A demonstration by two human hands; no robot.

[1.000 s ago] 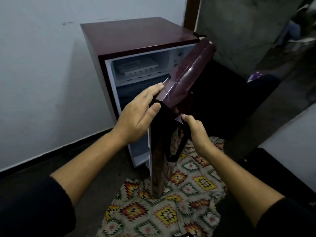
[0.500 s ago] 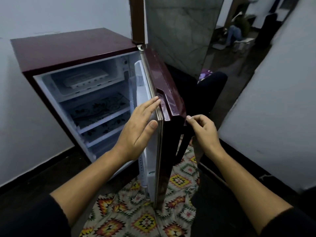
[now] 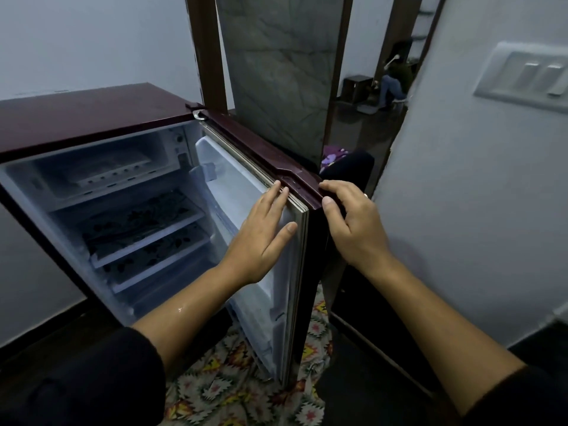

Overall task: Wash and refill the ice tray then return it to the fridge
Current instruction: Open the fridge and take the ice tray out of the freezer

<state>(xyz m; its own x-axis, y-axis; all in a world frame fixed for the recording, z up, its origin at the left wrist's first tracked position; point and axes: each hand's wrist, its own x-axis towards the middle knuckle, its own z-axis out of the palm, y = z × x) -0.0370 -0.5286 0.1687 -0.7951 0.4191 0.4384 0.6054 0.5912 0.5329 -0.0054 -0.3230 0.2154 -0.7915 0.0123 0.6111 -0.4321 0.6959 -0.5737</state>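
Grip, left hand: I see it flat and open, fingers straight, pressed against the inner edge of the fridge door; the fingertips lie on the pale seal strip at the door's top corner. It clasps nothing.
Grip, right hand: I see it on the outer side of the same corner, fingers curled loosely over the dark red top edge and the thumb on the door's front face. It rests on the door more than it clenches it; a ring shows on one finger.
Sleeves: both forearms are bare below black sleeves, and a wet drop glints on the left forearm.
Rug: a patterned rug in yellow, red and white lies on the floor under the door's lower edge.
Door: it stands wide open, hinged at the far right of the fridge, its white inner lining with moulded racks facing left.
Shelves: two shelves with a dark leaf print sit in the lower part of the cabinet, one above the other.
Ice tray: I make out the white ice tray lying flat in the freezer box at the top of the cabinet, well apart from both hands. I cannot tell whether it holds water.
Wall, right: a white switch plate is fixed on the wall beside the right arm.
Beyond: a doorway behind the fridge opens into another room, where a seated person is small and blurred.
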